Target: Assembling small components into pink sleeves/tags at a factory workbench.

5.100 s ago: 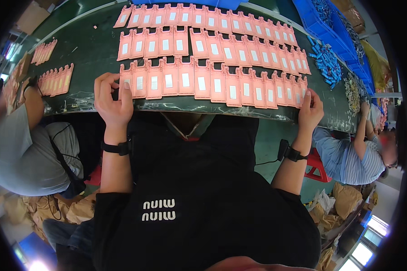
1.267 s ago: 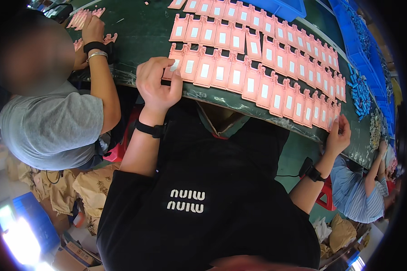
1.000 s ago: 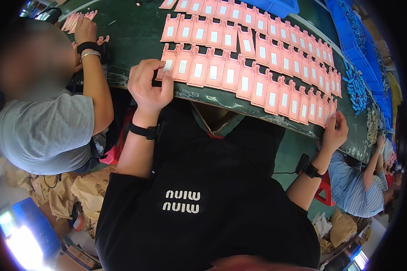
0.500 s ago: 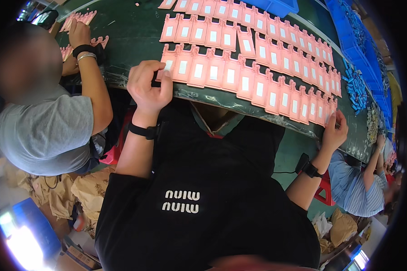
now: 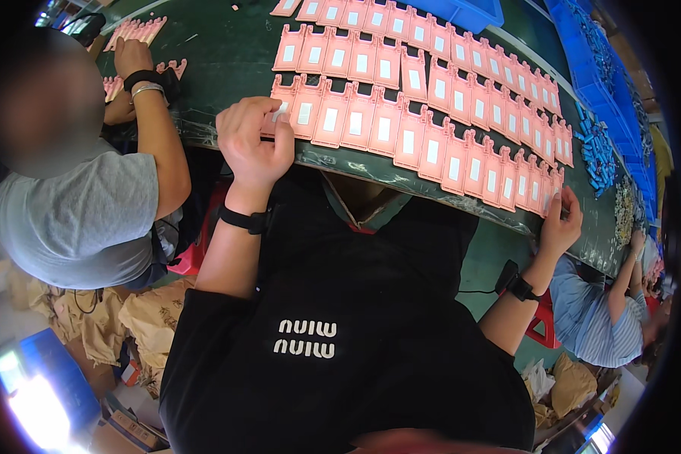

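Observation:
Flat pink plastic panels (image 5: 356, 122), each with a white rectangle and a notched top edge, lie side by side in three long rows on the dark green table. At the left end of the nearest row, my left hand (image 5: 251, 144) is curled, thumb and forefinger on the end panel (image 5: 286, 97). My right hand (image 5: 560, 223) is at the other end of that row, its thumb and bent fingers at the edge of the last panel (image 5: 550, 198). One panel (image 5: 414, 73) in the middle row sits slightly tilted, with small gaps beside it.
Blue bins (image 5: 461, 10) stand along the far side and right, near a pile of small blue cylinders (image 5: 596, 151). A person in grey (image 5: 91, 212) at left handles similar pink panels (image 5: 135, 32). Another person in stripes (image 5: 601, 321) works at right. The table's front edge (image 5: 401, 184) is close.
The nearest row has slid very slightly left relative to the rows behind it. My left hand has shifted a little to the right; my right hand looks almost unchanged.

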Motion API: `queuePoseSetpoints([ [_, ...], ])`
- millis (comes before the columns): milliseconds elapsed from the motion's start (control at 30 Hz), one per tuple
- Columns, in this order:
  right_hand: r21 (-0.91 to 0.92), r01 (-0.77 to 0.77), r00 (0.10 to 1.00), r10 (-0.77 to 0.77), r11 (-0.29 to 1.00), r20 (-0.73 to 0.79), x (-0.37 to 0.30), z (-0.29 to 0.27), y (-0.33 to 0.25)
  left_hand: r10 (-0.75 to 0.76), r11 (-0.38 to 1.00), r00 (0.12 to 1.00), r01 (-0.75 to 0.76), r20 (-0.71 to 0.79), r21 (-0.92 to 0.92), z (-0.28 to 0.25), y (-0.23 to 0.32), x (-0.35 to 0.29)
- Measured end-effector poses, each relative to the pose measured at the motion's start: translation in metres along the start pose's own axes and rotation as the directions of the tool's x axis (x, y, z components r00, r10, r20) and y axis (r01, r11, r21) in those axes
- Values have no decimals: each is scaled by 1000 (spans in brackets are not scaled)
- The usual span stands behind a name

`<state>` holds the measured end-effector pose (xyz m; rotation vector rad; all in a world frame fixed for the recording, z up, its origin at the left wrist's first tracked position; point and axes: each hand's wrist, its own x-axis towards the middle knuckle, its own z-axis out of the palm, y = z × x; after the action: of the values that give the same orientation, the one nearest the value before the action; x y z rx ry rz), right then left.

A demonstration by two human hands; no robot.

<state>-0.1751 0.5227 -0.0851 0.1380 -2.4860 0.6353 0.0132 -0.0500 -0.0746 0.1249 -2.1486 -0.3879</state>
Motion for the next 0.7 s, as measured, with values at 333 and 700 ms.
queuePoseSetpoints([
  [333,-64,-61,994,55,996,-92,-2,1,4,-222,973,973,216,63,84,2,7,8],
  [700,-14,-10,975,6,1000,-221,-8,1,1,39,996,883,2,468,-87,4,60,52],
])
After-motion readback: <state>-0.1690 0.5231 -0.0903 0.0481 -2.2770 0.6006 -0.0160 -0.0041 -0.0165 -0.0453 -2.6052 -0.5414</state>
